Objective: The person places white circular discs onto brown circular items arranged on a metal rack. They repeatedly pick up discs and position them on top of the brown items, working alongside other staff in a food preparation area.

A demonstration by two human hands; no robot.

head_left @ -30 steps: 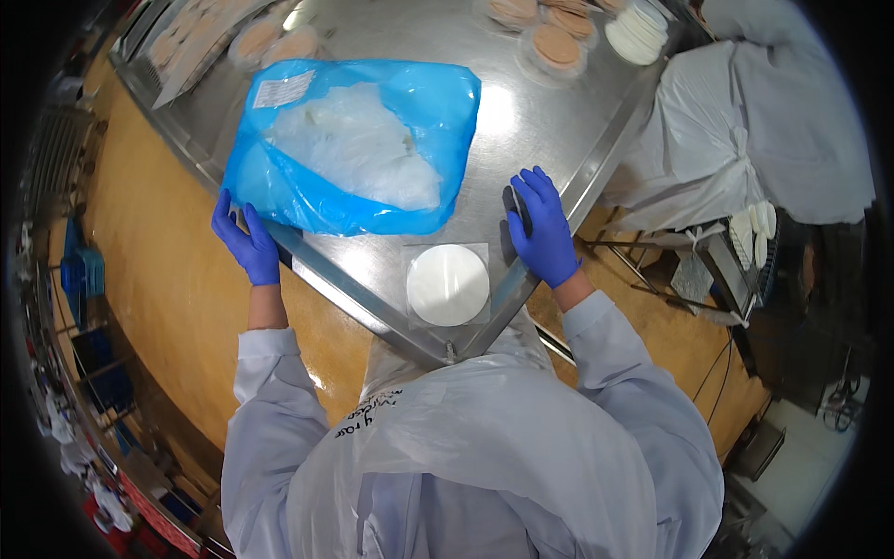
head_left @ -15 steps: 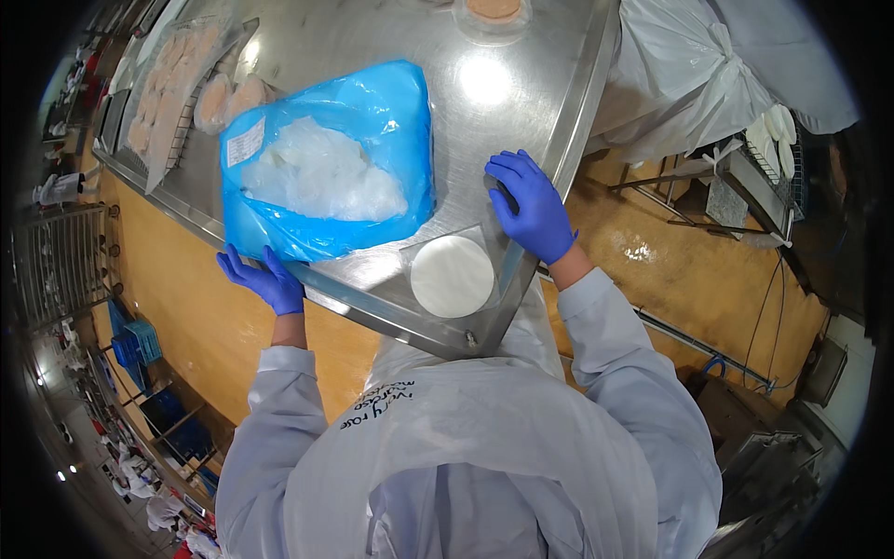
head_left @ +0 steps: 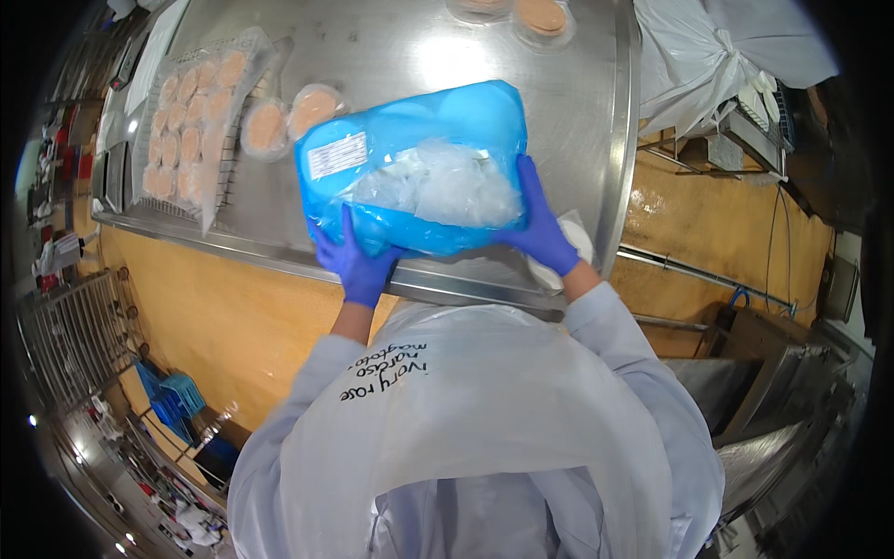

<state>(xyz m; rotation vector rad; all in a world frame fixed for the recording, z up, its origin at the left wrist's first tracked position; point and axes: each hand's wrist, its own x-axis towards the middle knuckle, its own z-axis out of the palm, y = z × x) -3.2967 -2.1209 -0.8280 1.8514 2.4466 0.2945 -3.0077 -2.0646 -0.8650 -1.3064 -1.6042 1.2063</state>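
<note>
A blue plastic bag [head_left: 419, 116] with a white label and crumpled clear plastic on top is between my hands at the table's near edge. My left hand [head_left: 361, 264], in a purple-blue glove, grips its near left corner, thumb up on the bag and fingers partly beneath. At the right end, my right hand [head_left: 548, 233] clasps the bag with the thumb along its side; those fingers are partly hidden. White round sheets [head_left: 575, 238] lie on the table beside and partly behind my right hand. The bag's contents cannot be made out.
Pinkish round patties [head_left: 190, 143] lie in clear film on a wire rack at the left of the steel table [head_left: 400, 51]. Loose wrapped patties [head_left: 264, 129] sit beside it, and more [head_left: 540, 17] at the far right. Another person's white apron [head_left: 694, 65] shows beyond the right edge.
The blue bag has shifted right and toward the corner, over where the white sheets showed. My right hand has left the bare table and taken hold of the bag's right end.
</note>
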